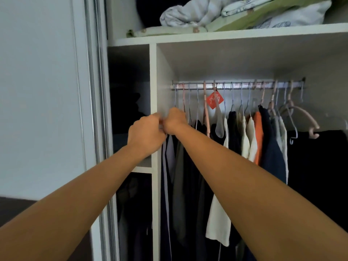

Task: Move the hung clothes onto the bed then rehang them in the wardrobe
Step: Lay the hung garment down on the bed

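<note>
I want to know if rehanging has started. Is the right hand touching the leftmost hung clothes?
Touching. The head view shows the right hand pressed into the leftmost hung clothes, fingers hidden.

1. The rail [237, 85] runs across the top of the wardrobe's main bay, under the shelf [226, 35].
2. Bedding [235, 14] lies piled on that shelf, at twelve o'clock.
3. The clothes [244, 140] hang in a row below the rail, on hangers [293, 117]; those at three o'clock hang bare.
4. A tag [214, 100] hangs from the rail near its middle.
5. A divider [153, 81] stands left of the bay; side compartments [130, 102] lie beyond it at nine o'clock.
6. The door [41, 91] stands farthest left.
7. The left hand [146, 134] and right hand [175, 120] meet, touching, at the row's left end, before the divider.
</note>
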The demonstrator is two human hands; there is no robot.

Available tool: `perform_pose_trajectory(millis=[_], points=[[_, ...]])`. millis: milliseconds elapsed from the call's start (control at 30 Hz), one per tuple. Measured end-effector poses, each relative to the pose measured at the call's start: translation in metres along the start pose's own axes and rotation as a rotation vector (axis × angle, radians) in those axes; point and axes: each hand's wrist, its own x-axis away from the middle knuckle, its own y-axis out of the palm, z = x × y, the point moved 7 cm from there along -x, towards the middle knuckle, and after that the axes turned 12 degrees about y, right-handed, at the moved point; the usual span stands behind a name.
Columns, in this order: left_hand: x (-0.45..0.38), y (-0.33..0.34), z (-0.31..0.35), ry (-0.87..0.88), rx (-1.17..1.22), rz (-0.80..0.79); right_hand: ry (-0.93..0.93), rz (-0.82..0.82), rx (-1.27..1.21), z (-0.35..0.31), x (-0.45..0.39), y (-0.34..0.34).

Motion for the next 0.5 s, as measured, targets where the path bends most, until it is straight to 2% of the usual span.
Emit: perform_pose_trajectory(millis=[133,267,400,500], points=[[-0.001,0.005,-0.014,-0.037,0.107,0.064,0.103,-0.047,0.087,0.003,-0.01,0.008],[0.0,0.004,-0.02,-0.024,0.137,0.099,0.145,0.037,0.032,0.006,-0.017,0.011],[0.002,0.005,-0.019,0.016,0.108,0.087,0.225,0.038,-0.048,0.012,-0.021,0.016],[0.003,0.004,-0.022,-0.001,0.137,0.082,0.278,0.09,-0.022,0.018,-0.024,0.005]])
